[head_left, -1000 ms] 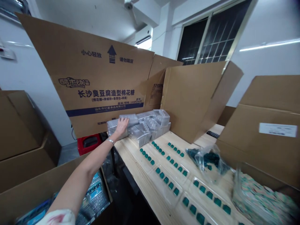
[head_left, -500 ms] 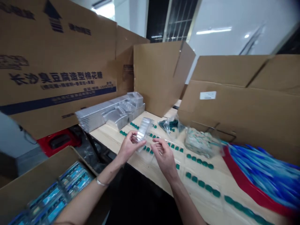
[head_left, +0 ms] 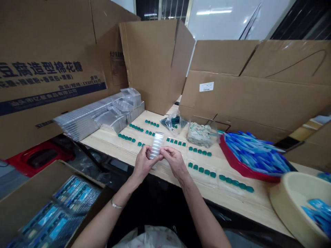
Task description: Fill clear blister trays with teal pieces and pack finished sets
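Observation:
Over the table's near edge, my left hand (head_left: 142,162) grips a small stack of clear plastic trays (head_left: 156,143), standing upright between thumb and fingers. My right hand (head_left: 175,162) pinches the right edge of the same stack, its fingertips close to my left thumb. On the table around them lie clear trays with rows of dark green pieces; one such row (head_left: 176,142) is just beyond my right hand and another (head_left: 202,169) is to its right. Part of the tray under my hands is hidden.
Nested clear trays (head_left: 80,117) are piled at the back left. Behind sit a bag of green pieces (head_left: 173,123), a clear box of pale pieces (head_left: 201,133) and a red basin (head_left: 222,151) of blue sticks. A cream tub (head_left: 287,203) stands right, a carton of packs (head_left: 54,172) lower left.
My right hand has closed in from the right and now pinches the tray stack. The view has swung right and down, bringing the cream tub into sight.

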Demonstrator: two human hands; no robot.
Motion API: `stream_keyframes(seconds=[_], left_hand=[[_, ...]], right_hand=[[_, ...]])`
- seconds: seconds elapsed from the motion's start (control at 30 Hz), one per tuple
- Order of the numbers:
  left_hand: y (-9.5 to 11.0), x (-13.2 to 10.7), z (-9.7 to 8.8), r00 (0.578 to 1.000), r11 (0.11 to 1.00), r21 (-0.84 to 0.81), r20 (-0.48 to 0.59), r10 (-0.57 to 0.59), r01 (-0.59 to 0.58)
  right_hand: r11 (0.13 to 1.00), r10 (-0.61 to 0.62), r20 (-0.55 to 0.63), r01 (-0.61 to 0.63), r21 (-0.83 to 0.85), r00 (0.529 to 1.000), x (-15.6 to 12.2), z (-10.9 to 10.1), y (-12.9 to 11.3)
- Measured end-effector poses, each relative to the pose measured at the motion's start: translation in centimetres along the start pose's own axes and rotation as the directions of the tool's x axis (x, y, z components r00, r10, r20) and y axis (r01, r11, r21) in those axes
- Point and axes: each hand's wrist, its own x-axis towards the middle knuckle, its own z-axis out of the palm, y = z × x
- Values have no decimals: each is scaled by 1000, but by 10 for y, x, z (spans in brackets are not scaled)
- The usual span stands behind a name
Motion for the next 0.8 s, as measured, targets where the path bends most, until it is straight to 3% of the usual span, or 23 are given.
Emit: stream_keyframes(seconds=[0.4, 0.7, 0.8], left_hand=[[-14, -8, -3, 992, 961, -252, 86, -91, 110], [-20, -7, -7, 991, 955, -277, -56, -125, 104], [-21, -4, -7, 990, 980, -182, -99, -104, 84]], right_hand=[[994, -34, -9, 33, -109, 999, -5, 10, 8], [990, -44, -44, 38, -135, 998, -10, 15, 8], [992, -42, -27, 38, -121, 999, -9, 13, 9]])
